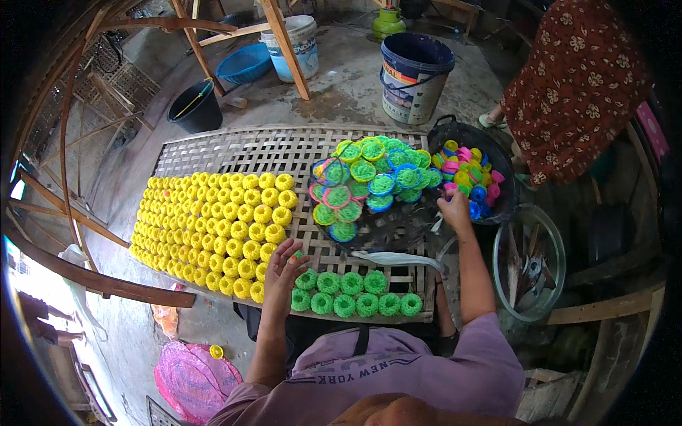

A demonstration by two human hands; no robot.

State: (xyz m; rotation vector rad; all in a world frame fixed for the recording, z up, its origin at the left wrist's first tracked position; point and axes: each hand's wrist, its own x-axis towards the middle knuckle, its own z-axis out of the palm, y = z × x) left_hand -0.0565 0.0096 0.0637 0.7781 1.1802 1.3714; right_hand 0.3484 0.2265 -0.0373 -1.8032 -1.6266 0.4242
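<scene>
My left hand (283, 268) is raised between the yellow and green cakes, its fingers apart. A small green-and-orange bit shows between its fingertips and thumb; I cannot tell whether it is held. Below and beside it, green ring-shaped cakes (366, 305) sit in two short rows on a woven bamboo rack (213, 148). Rows of yellow ring-shaped cakes (213, 227) cover the left side. My right hand (455, 209) is closed at the near left rim of a black basin (506, 206) of small coloured plastic cups (474, 170). A pink cup touches its fingertips; its grip is partly hidden.
Green-filled coloured moulds (381, 183) are piled on the rack's right. A clear basin (561, 266) with sticks stands right. Behind are a paint bucket (408, 103), a white bucket (293, 50), a blue basin (245, 64) and a black bucket (195, 110). Someone's brown patterned garment (575, 92) shows right.
</scene>
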